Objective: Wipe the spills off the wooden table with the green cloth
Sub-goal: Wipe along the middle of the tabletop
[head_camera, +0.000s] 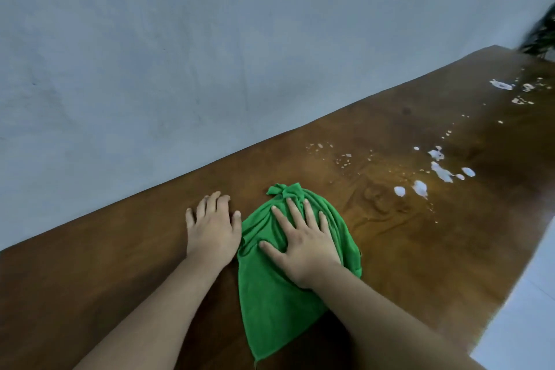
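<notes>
The green cloth (285, 273) is lying under the flat, unclenched right hand (303, 245), left hand (211, 227) bracing open on the table (420, 234), needing a push right toward the white spills (441, 171).

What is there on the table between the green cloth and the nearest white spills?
Only bare wooden table separates the crumpled green cloth from the nearest white spills, in the head view.

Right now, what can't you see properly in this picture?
Head view only:
- Dark thing at the table's far end: blurred and cut off by the right edge.
- Wooden table under the green cloth: hidden by the cloth and right hand.
- Farthest spills: too small.
</notes>
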